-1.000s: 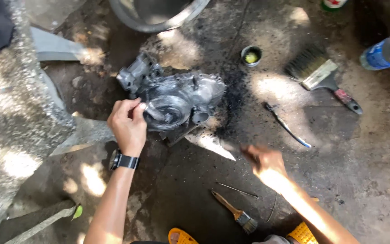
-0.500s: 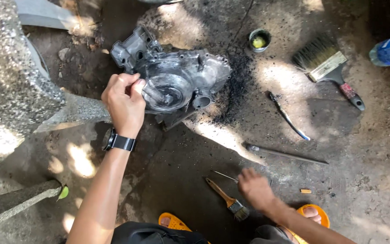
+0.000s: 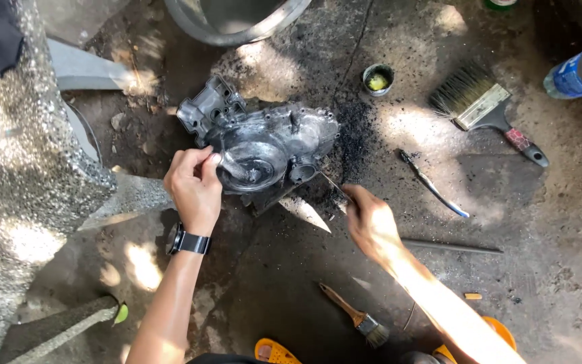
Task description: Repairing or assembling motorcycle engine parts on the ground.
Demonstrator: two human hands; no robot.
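Two bare hands at a grimy grey cast-metal engine cover [image 3: 264,145] lying on the stained concrete floor [image 3: 560,269].

The left hand [image 3: 195,189] has its fingers [image 3: 205,160] curled onto the cover's left rim; the right hand [image 3: 370,222] pinches a thin metal tool [image 3: 331,185] whose tip meets the cover's lower right edge. A wide wood-handled paintbrush [image 3: 483,111] lies well apart to the right, and a small brush [image 3: 355,315] lies near the person.

Grey metal engine cover [image 3: 264,145] on black-stained ground, red-handled brush [image 3: 486,111], blue-labelled bottle [image 3: 577,71], black wristwatch [image 3: 188,241].
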